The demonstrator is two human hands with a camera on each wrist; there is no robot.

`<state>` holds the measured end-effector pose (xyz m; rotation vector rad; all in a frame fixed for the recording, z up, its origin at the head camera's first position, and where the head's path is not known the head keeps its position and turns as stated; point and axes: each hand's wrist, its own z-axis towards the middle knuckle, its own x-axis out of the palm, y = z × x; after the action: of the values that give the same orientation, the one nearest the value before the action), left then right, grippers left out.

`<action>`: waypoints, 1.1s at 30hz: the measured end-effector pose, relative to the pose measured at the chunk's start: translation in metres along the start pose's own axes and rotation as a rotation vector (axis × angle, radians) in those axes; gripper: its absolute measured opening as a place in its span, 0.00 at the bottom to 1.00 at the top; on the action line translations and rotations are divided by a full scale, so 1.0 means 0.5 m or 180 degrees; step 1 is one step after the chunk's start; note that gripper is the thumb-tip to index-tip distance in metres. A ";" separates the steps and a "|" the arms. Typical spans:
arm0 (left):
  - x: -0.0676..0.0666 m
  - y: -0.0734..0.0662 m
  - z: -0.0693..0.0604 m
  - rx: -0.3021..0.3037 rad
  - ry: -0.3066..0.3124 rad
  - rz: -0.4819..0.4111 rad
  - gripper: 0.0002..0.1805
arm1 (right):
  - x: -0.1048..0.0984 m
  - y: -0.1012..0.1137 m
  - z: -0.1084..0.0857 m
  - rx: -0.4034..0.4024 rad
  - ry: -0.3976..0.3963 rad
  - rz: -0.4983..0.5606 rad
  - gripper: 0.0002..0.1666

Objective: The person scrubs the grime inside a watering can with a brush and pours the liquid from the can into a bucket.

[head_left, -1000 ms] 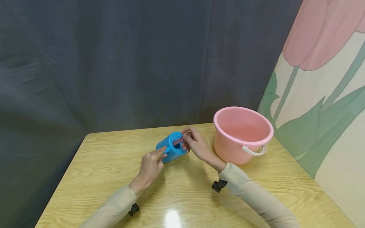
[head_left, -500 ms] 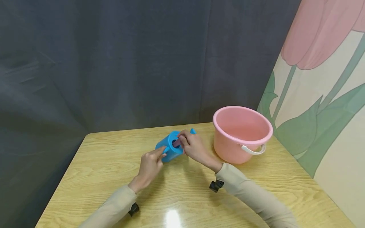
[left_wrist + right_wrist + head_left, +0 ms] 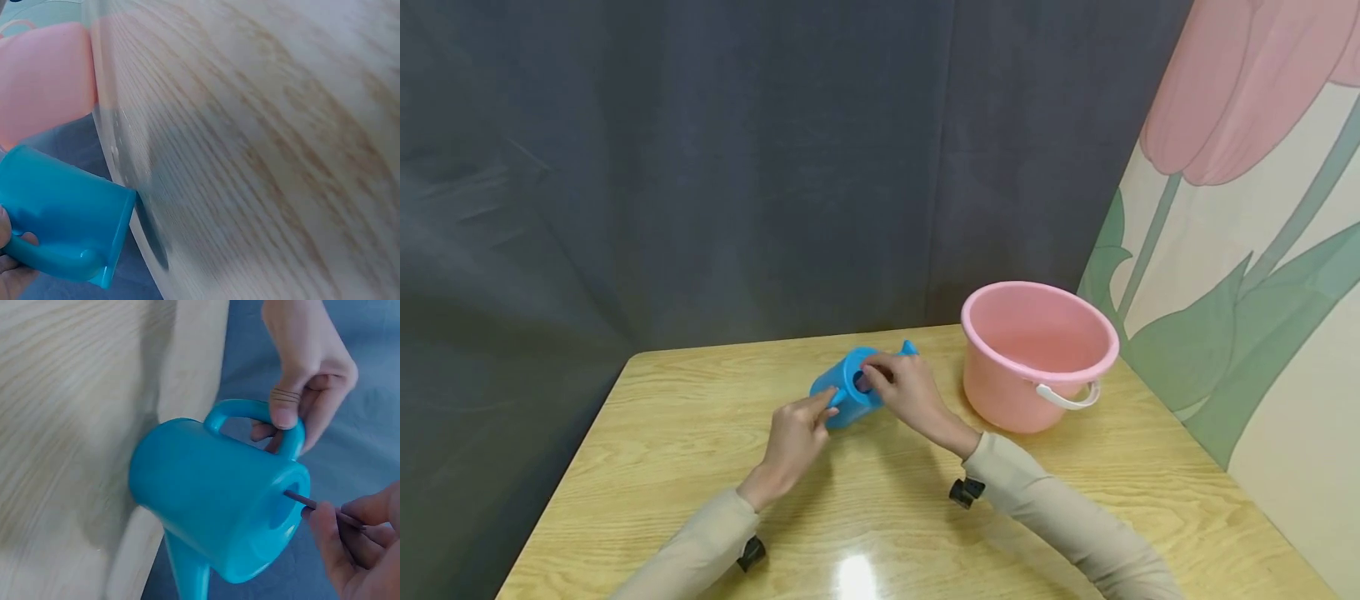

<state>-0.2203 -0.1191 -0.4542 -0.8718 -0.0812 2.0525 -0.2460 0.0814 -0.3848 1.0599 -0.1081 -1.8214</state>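
Near the far edge of the table (image 3: 685, 433), the can (image 3: 194, 469) is in the left hand (image 3: 793, 437), whose fingers are curled round its handle (image 3: 240, 409). The right hand (image 3: 913, 392) pinches a thin strip (image 3: 299, 499), and one end of it enters the can's opening. The bucket (image 3: 1000, 392) stands to the right.

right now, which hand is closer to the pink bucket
Right. The right hand is left of the pink bucket, pinching a thin purplish piece that pokes into the blue watering can; the left hand grips the handle, farther left.
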 end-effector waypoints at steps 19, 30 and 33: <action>0.009 -0.002 0.003 0.0142 0.0051 0.0111 0.19 | -0.045 0.021 0.003 0.0452 0.0279 -0.0248 0.06; 0.010 -0.003 0.006 0.0146 0.0081 0.0093 0.22 | -0.029 0.006 0.000 0.0195 0.0360 -0.0288 0.07; 0.010 -0.003 0.006 0.0145 0.0088 0.0097 0.23 | -0.048 0.004 0.008 0.0236 0.0292 -0.0223 0.10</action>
<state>-0.2227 -0.1138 -0.4541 -0.8778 -0.0061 2.0622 -0.2442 0.0979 -0.3668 1.2109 -0.0850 -1.8400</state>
